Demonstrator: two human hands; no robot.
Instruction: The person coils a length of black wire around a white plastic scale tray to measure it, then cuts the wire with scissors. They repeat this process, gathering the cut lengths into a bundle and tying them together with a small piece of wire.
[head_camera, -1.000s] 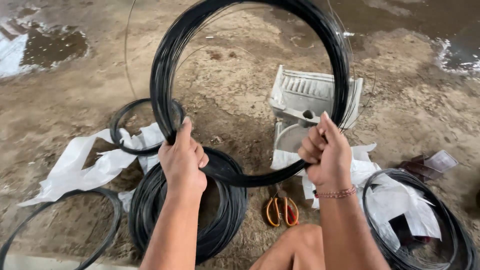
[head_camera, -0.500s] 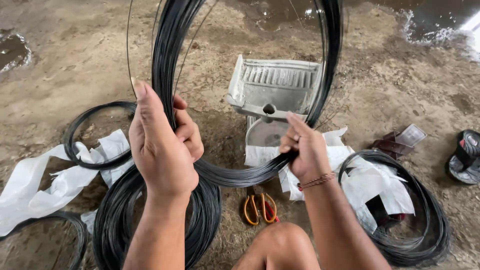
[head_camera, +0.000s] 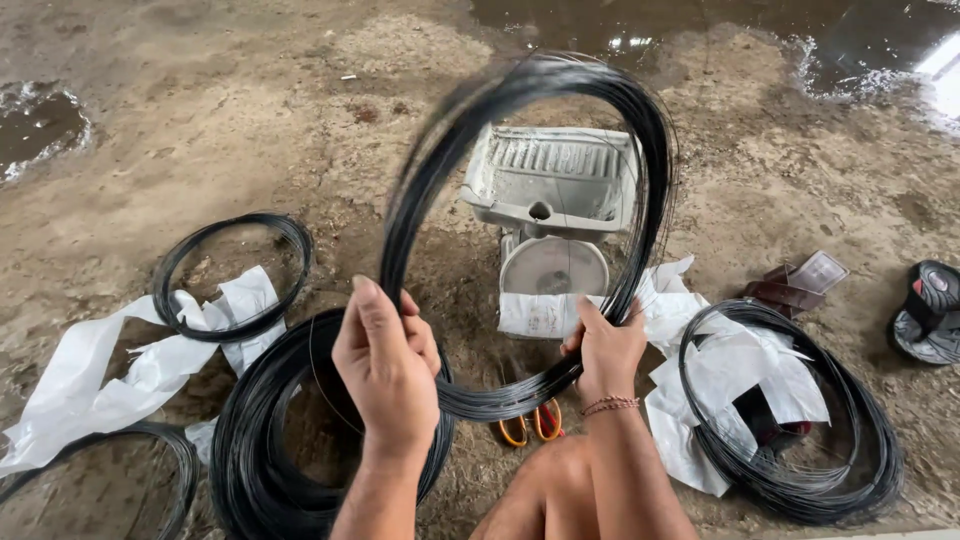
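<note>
The person holds a hoop of black wire (head_camera: 640, 150) upright in front of them, above the dirt floor (head_camera: 250, 120); its upper arc is blurred. The left hand (head_camera: 388, 370) grips the hoop's lower left side, fingers (head_camera: 375, 320) wrapped around the strands with the back of the hand toward the camera. The right hand (head_camera: 603, 352) clasps the lower right side, fingers closed on the wire, a thin bracelet (head_camera: 610, 405) at the wrist. Behind the hoop, farther away, stands a dusty white weighing scale (head_camera: 552, 215) with a tray on top and a round dial. Orange-handled cutters (head_camera: 530, 425) lie on the floor just below the hoop. A thick coil of black wire (head_camera: 250, 440) rests near left, a smaller coil (head_camera: 232, 275) farther left on torn white plastic sheeting (head_camera: 90, 375), and another coil (head_camera: 800, 480) lies at right on white sheeting. A sandal (head_camera: 928, 310) sits at the far right edge.
</note>
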